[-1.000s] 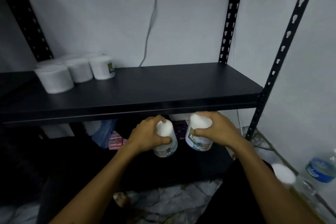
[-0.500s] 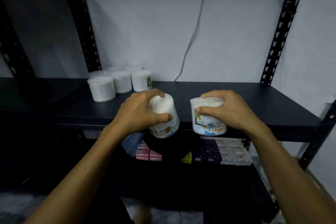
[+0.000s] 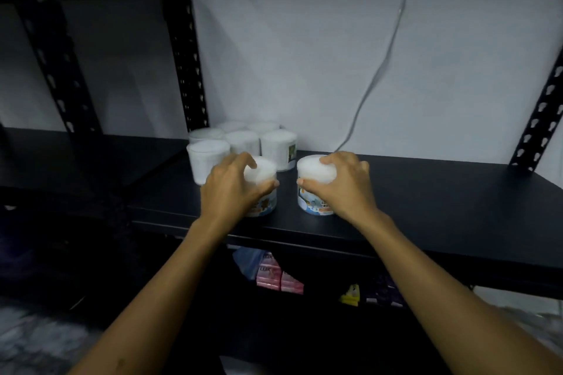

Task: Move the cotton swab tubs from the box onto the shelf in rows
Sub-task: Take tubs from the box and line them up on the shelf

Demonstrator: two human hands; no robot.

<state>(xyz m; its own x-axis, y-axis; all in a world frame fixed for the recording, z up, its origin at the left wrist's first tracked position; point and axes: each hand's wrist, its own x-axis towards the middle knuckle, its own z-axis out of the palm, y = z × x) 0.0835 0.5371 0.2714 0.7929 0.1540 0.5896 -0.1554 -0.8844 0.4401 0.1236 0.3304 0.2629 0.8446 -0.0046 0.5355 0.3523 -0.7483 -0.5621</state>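
Observation:
Two white cotton swab tubs with printed labels stand near the front edge of the black shelf (image 3: 426,201). My left hand (image 3: 231,189) grips the left tub (image 3: 263,175) from above, fingers curled round its lid. My right hand (image 3: 341,184) grips the right tub (image 3: 313,179) the same way. Behind the left tub, several more white tubs (image 3: 243,141) stand grouped in rows at the back of the shelf. The box is out of view.
Black perforated uprights (image 3: 189,49) rise behind the tub group and at the far right (image 3: 539,119). A grey cable (image 3: 380,67) hangs down the white wall. Pink and purple packets (image 3: 278,278) lie on the lower shelf under the board.
Both hands rose from below the shelf edge and carried the two tubs forward onto the board, close to the group of tubs at the back.

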